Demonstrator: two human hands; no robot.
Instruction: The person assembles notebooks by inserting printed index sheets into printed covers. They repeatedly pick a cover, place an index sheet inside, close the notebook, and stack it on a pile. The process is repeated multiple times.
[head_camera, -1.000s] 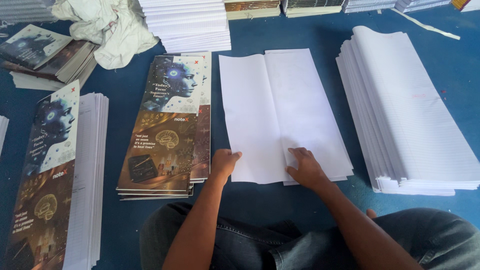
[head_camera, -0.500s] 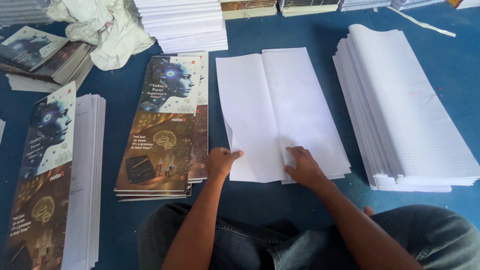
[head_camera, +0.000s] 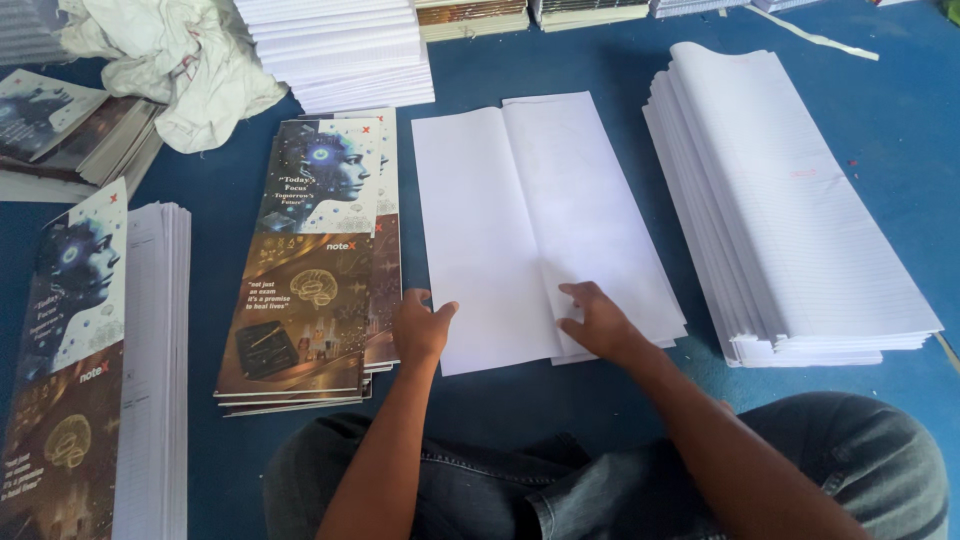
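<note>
White sheets (head_camera: 540, 220) flat on blue floor (head_camera: 880, 130), between cover stack (head_camera: 310, 270) and ruled-paper pile (head_camera: 790, 210). Left hand (head_camera: 420, 328) at near-left edge, right hand (head_camera: 598, 322) pressing, fingers spread. Risk: sheets sliding askew, creasing.

Blue floor covering (head_camera: 880, 160), seemingly daylit

Plain white folded sheets (head_camera: 540, 225) on a blue floor (head_camera: 880, 130); faintly ruled white paper stack (head_camera: 790, 200); printed covers (head_camera: 315, 250) blue-and-white above, brown-and-gold below; off-white crumpled cloth (head_camera: 185, 60); dark grey jeans (head_camera: 600, 490).
</note>
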